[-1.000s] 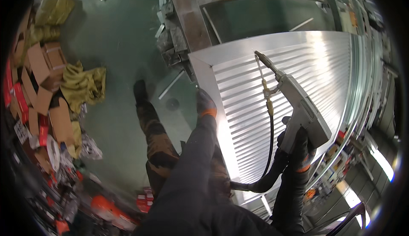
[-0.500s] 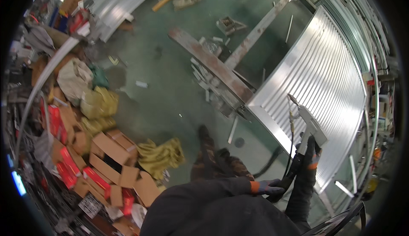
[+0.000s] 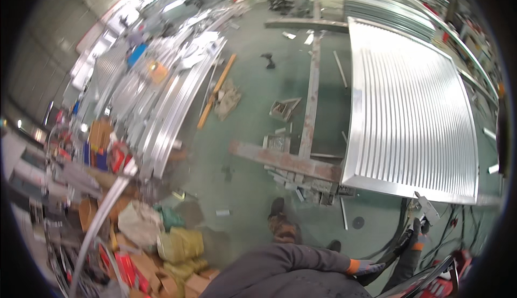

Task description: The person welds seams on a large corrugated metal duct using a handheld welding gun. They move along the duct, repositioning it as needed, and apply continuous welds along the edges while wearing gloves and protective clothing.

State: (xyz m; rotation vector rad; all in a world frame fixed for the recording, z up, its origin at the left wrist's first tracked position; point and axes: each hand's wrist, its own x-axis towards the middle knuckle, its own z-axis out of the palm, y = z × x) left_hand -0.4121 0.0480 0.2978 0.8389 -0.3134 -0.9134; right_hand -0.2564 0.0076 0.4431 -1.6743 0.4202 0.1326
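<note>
A welding gun [image 3: 428, 208] with a pale grey body and a thin nozzle is in the grip of my gloved right hand [image 3: 419, 234]. Its tip lies by the near edge of a large ribbed metal panel [image 3: 409, 115]; whether they touch I cannot tell. From the gun's handle a thick black hose [image 3: 397, 250] runs back toward me. My left hand [image 3: 370, 267], in a grey glove with an orange cuff, is closed around this hose, lower and to the left of the right hand.
Rusty steel beams [image 3: 291, 159] stand left of the panel, with metal offcuts beside them. A power drill [image 3: 268, 60] lies farther off on the green floor. Yellow sacks [image 3: 180, 246] and cardboard boxes fill the lower left. Long metal profiles [image 3: 175, 115] are stacked at the left. Dark cables trail at the right.
My view has swung up and leftward, bringing in more of the workshop. The welding gun has gone from over the ribbed panel to its near edge. Both hands keep their holds.
</note>
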